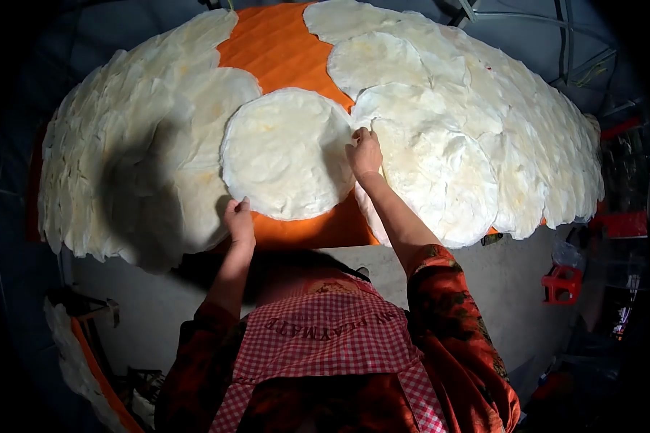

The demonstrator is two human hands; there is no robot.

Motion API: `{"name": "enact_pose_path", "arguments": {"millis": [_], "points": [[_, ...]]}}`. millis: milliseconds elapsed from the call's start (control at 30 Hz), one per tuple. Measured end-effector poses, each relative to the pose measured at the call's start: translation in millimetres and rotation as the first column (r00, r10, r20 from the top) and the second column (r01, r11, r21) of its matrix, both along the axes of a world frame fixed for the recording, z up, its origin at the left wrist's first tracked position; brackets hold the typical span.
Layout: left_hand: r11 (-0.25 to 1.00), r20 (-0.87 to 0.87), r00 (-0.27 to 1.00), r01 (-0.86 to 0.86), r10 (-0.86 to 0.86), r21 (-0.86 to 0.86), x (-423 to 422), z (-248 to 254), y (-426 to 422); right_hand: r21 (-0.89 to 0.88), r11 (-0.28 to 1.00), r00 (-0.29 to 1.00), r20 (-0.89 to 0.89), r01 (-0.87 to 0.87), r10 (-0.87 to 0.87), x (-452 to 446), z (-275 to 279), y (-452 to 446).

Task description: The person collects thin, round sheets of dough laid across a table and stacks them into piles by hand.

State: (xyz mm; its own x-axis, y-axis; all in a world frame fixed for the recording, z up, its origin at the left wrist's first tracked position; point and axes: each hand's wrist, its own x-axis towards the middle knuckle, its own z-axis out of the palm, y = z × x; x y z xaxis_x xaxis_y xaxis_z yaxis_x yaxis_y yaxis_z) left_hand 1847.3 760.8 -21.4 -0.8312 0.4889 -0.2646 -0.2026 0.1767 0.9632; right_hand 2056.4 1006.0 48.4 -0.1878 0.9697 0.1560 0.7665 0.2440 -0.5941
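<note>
A thin, pale round flatbread (289, 155) lies flat in front of me on an orange quilted cloth (271, 47). My left hand (240, 219) pinches its lower left edge, fingers closed. On its upper right edge my right hand (365, 154) is closed too, where the round meets a neighbouring flatbread (426, 169) on the right. The fingertips partly hide the edges they grip. To the left, overlapping flatbreads (141, 144) cover the cloth, with a dark shadow across them.
More overlapping flatbreads (513, 137) spread to the far right. A red plastic stool (562, 284) stands on the grey floor (141, 310) at the right. Another orange cloth (101, 372) with pale rounds shows at lower left. Metal poles (523, 16) stand behind.
</note>
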Motion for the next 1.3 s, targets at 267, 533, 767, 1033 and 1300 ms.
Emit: {"name": "enact_pose_path", "arguments": {"millis": [267,533,767,1033,1300], "points": [[0.986,-0.299,0.940,0.140,-0.161,-0.090,11.6,52.6,8.6,-0.027,0.999,0.959,0.282,-0.025,0.031,3.9,-2.5,0.0],[0.920,-0.378,0.926,0.151,-0.003,0.362,-112.5,137.9,47.7,0.190,0.982,0.972,-0.227,-0.021,0.064,54.6,11.3,-31.7],[0.975,-0.403,0.905,-0.196,0.138,-0.105,-335.2,15.7,-154.5,0.149,0.975,0.981,-0.129,0.165,-0.147,179.8,2.6,-74.1],[0.864,-0.805,0.592,-0.431,0.053,-0.259,-199.2,46.4,-133.3,0.042,0.999,0.939,0.343,0.019,-0.032,190.0,-13.3,-107.9],[0.686,-0.059,0.691,0.723,-0.721,0.087,90.8,51.2,10.7,-0.031,1.000,0.995,0.102,0.000,0.003,206.4,-17.9,-89.5]]}}
